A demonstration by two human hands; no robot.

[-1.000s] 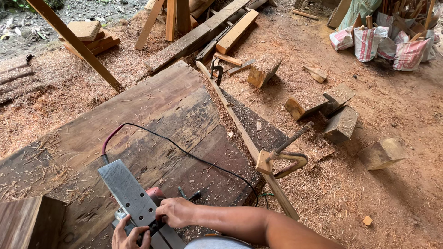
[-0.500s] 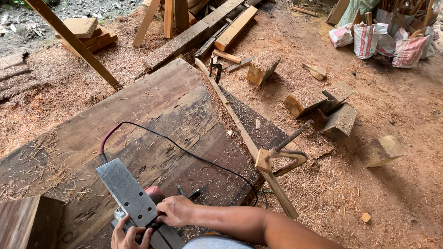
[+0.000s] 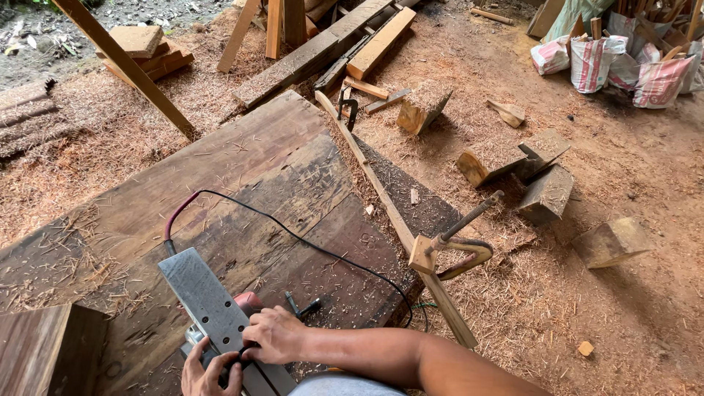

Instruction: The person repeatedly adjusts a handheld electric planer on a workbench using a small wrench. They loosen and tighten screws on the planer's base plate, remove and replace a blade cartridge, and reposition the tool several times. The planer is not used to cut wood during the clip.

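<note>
An electric planer lies upside down on a wide dark wooden slab, its grey metal sole plate facing up and a red body part showing beside it. My right hand reaches across from the right and grips the planer's near end. My left hand holds the same end from below, at the bottom edge of the view. The planer's black cord loops across the slab towards its right edge.
A clamp grips a thin wooden strip along the slab's right edge. Wood offcuts, planks and bags lie on the sawdust-covered ground. A dark wooden block stands at the lower left.
Both hands stay on the planer's near end. The planer has tilted very slightly; nothing else has moved.
</note>
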